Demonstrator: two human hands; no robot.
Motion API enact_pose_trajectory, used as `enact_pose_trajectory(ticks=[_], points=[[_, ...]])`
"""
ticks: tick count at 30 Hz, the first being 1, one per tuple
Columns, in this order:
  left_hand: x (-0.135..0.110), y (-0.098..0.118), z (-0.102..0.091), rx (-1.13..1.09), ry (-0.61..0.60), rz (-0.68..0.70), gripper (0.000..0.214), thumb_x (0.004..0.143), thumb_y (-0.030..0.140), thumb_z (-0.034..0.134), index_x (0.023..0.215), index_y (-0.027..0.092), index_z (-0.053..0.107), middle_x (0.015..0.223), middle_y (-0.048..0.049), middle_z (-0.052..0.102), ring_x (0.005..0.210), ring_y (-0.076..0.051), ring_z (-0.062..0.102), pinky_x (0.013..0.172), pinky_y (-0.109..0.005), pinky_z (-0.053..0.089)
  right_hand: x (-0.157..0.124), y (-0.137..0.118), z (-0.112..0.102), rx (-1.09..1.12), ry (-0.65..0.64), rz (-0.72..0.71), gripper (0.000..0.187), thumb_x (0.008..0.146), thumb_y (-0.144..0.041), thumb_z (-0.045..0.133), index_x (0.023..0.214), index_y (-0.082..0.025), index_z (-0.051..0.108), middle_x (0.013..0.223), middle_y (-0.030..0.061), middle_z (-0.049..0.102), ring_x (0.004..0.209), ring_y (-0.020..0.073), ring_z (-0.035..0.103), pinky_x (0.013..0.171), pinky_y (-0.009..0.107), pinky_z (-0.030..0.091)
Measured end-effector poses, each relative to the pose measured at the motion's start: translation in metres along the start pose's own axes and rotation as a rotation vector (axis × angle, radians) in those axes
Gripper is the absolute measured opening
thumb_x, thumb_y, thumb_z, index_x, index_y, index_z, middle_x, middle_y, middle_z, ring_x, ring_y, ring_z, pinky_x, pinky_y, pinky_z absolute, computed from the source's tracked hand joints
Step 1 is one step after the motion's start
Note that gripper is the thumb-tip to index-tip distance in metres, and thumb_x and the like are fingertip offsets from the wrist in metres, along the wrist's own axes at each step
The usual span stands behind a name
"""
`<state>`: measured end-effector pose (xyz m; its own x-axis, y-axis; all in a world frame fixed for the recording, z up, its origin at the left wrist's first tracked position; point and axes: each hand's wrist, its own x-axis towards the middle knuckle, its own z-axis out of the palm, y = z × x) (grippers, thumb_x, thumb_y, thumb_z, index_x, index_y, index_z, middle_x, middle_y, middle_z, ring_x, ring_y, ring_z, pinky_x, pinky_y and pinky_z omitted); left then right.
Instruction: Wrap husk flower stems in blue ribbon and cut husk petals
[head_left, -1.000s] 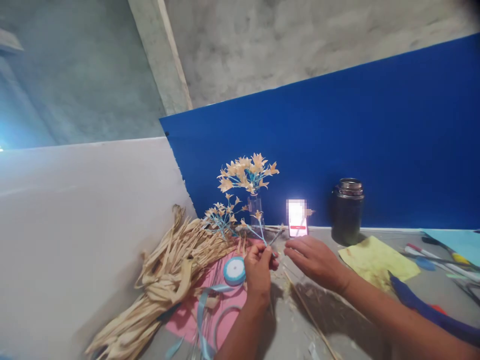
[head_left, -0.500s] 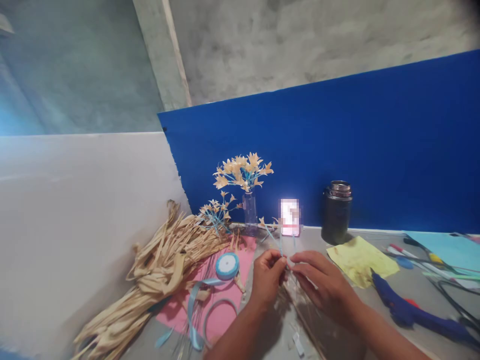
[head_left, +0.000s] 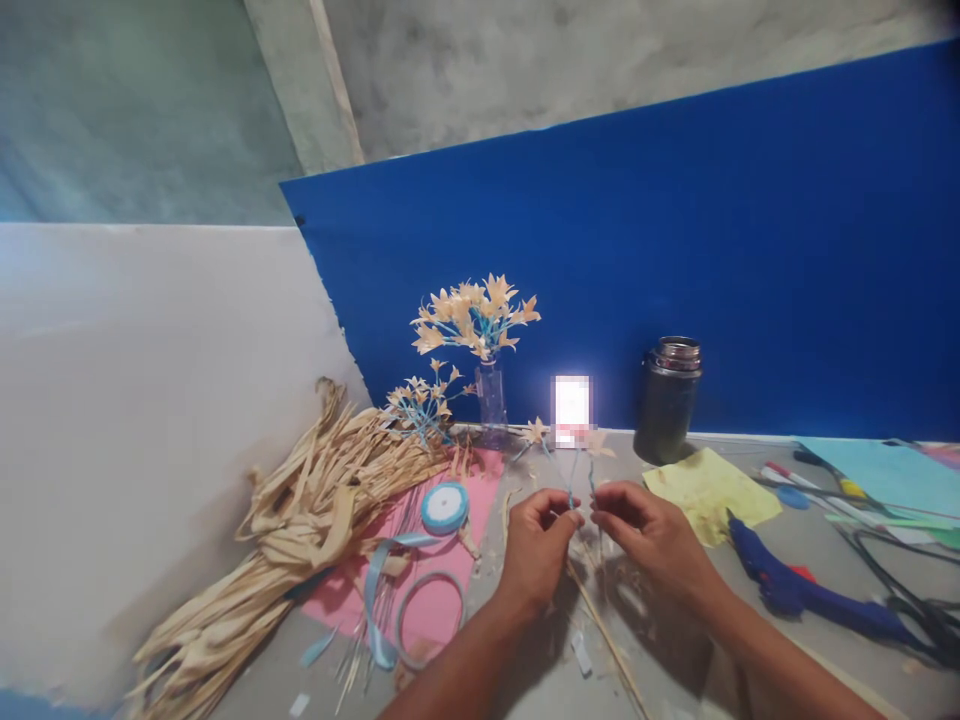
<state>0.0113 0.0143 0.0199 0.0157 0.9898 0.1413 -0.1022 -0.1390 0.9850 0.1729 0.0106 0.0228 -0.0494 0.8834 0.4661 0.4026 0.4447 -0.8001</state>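
Note:
My left hand (head_left: 538, 545) and my right hand (head_left: 651, 535) meet over the grey table (head_left: 675, 660), fingers pinched. Between them they hold thin blue-wrapped flower stems (head_left: 571, 470) tipped with small pale orange husk flowers. A roll of light blue ribbon (head_left: 444, 506) lies on a pink sheet (head_left: 442, 610) just left of my left hand, its loose end curling toward me. A long thin stick (head_left: 604, 640) lies on the table under my hands.
A pile of dried husk strips (head_left: 300, 530) fills the left side. A small glass vase with finished flowers (head_left: 476, 320), a lit phone (head_left: 571, 410) and a dark jar (head_left: 667, 400) stand against the blue board. Yellow paper (head_left: 709, 490), a blue glue gun (head_left: 795, 590) and pens lie right.
My right hand has come in from beside the phone to join my left hand on the stems. Both hands drew toward me and the view shifted right.

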Motion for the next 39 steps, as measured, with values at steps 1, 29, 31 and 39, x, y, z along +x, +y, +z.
enact_pose_trajectory(ticks=[1,29,31,39], points=[[0.0,-0.001,0.001,-0.001,-0.007,-0.006,0.013,0.07,0.026,0.071,0.078,0.016,0.072,0.06,0.0019,0.056,0.044,-0.007,0.04,0.043,-0.021,0.031,-0.001,-0.001,0.001,0.036,-0.016,0.05,0.016,0.082,-0.033,0.063,0.089,-0.02,0.068,0.083,0.0051,0.073,0.076,0.0207,0.068,0.07,0.03,0.054],[-0.014,-0.003,0.012,0.039,-0.096,0.035,0.015,0.077,0.024,0.064,0.082,0.014,0.075,0.07,-0.0047,0.068,0.059,-0.013,0.054,0.055,-0.023,0.043,0.001,-0.009,0.003,0.371,-0.125,0.325,0.03,0.076,-0.041,0.07,0.089,-0.015,0.072,0.066,-0.0004,0.064,0.053,0.0131,0.057,0.047,0.025,0.051],[-0.013,-0.002,0.012,0.013,-0.1,0.011,0.015,0.076,0.025,0.066,0.082,0.014,0.075,0.069,-0.0045,0.068,0.057,-0.013,0.053,0.053,-0.023,0.042,0.001,-0.008,0.002,0.352,-0.117,0.326,0.029,0.076,-0.041,0.07,0.088,-0.015,0.072,0.064,-0.0004,0.064,0.053,0.0136,0.057,0.046,0.025,0.051],[-0.006,-0.002,0.008,-0.036,-0.084,-0.032,0.014,0.072,0.026,0.071,0.08,0.015,0.075,0.064,-0.001,0.063,0.05,-0.009,0.045,0.053,-0.024,0.038,-0.003,-0.005,0.001,0.042,0.003,0.008,0.021,0.085,-0.036,0.063,0.09,-0.021,0.077,0.089,0.0064,0.076,0.081,0.0212,0.068,0.072,0.032,0.054]])
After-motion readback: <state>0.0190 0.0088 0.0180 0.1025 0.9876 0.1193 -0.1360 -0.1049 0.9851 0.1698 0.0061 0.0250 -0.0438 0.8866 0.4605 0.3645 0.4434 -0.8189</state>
